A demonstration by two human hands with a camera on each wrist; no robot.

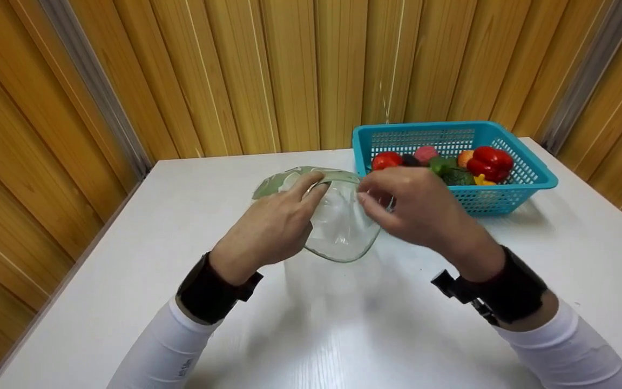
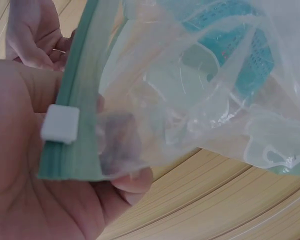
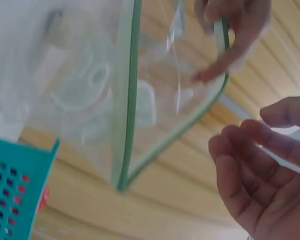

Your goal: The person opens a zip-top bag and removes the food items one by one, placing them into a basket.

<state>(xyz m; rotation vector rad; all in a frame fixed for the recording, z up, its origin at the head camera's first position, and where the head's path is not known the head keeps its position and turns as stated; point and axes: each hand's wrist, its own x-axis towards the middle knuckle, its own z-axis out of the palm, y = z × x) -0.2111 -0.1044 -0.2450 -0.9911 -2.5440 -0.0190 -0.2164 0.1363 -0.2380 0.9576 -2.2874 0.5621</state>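
Note:
A clear slider zip bag with a green zip edge stands with its mouth spread above the table. Pale leaf-like print shows on its side. My left hand grips one end of the mouth, with a finger reaching inside the opening. The white slider sits at that end, against the left palm. My right hand is by the opposite end of the mouth. In the right wrist view its loosely bent fingers are apart from the green rim and hold nothing.
A blue perforated basket stands at the back right, just beyond the right hand. It holds a red bell pepper, a red tomato-like item and several other vegetables or fruits. Wood-grain panels enclose the white table.

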